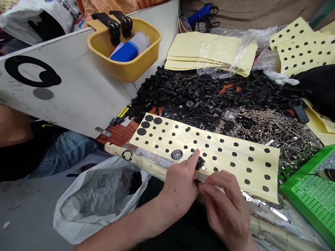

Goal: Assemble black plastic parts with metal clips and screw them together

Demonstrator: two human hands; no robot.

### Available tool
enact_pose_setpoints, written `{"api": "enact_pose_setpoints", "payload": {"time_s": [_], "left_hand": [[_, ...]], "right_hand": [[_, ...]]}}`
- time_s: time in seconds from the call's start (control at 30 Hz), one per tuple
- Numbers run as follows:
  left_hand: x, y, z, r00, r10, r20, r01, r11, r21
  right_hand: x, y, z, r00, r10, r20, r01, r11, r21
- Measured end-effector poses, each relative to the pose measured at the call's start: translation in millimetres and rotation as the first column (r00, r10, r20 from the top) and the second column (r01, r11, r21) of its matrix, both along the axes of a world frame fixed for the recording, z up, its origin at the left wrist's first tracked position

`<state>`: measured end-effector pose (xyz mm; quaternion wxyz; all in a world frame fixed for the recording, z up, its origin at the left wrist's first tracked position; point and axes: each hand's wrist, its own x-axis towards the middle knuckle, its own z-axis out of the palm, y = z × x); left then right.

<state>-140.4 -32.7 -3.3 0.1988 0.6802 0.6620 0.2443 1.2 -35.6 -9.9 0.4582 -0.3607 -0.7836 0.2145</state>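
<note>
Left hand (pixel 180 184) pinched a small black part (pixel 200 163) above a cream sheet of black dots (pixel 230 157); right hand (pixel 222 205) pressed its fingertips (pixel 199 184) together just beside, any held item too small to tell; black plastic parts (pixel 199 90) lay beyond.

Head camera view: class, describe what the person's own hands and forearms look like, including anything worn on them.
The left grip and right grip are bare hands, with no gloves, rings or tape showing. The left forearm is bare as well, with no sleeve or watch in view. Dark clothing shows beneath them.
</note>
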Motion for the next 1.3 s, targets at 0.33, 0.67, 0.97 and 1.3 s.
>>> {"api": "enact_pose_setpoints", "payload": {"time_s": [0.33,0.67,0.97,1.3], "left_hand": [[-1.8,11.1,28.9,0.209,0.400,0.892,0.136,0.892,-0.431],[2.1,7.3,25.8,0.246,0.426,0.871,-0.007,0.899,-0.438],[4.2,7.9,25.7,0.150,0.468,0.871,0.013,0.880,-0.475],[13.9,10.5,1.6,0.227,0.467,0.854,0.049,0.871,-0.489]], "right_hand": [[19.8,8.9,4.4,0.917,-0.234,-0.324,-0.079,0.688,-0.721],[12.1,6.7,-1.5,0.841,-0.504,-0.198,0.268,0.705,-0.657],[16.3,7.2,3.4,0.905,-0.349,-0.243,0.081,0.703,-0.707],[36.6,2.1,12.4,0.800,-0.541,-0.260,0.200,0.650,-0.733]]}}
